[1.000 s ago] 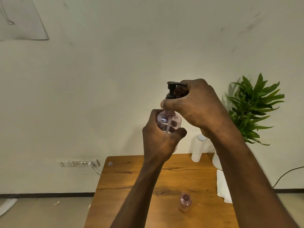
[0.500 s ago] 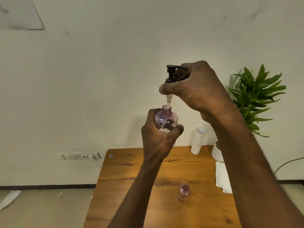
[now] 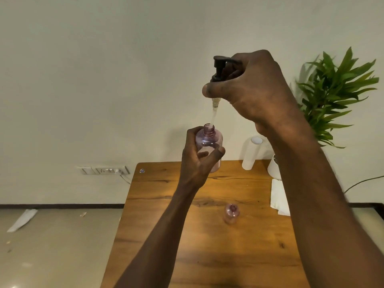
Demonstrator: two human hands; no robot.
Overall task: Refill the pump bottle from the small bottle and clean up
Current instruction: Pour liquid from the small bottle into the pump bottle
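Right arm hides most of the plant pot [image 3: 273,168], seemingly white.

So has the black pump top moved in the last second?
Yes. The pump top has risen clear of the bottle neck; only its tube remains inside.

Pretty even, softish indoor light, a bit warm and slightly dim overall. The wooden table [image 3: 239,235] has a bright patch in the middle, just left of the small bottle [image 3: 231,214], so the light seems to come from above. Faint shadow of the plant [image 3: 336,94] falls on the wall just left of it. Both forearms read dark and low on detail. Whole frame is a little soft, and the table's edges splay out with wide-angle stretch.
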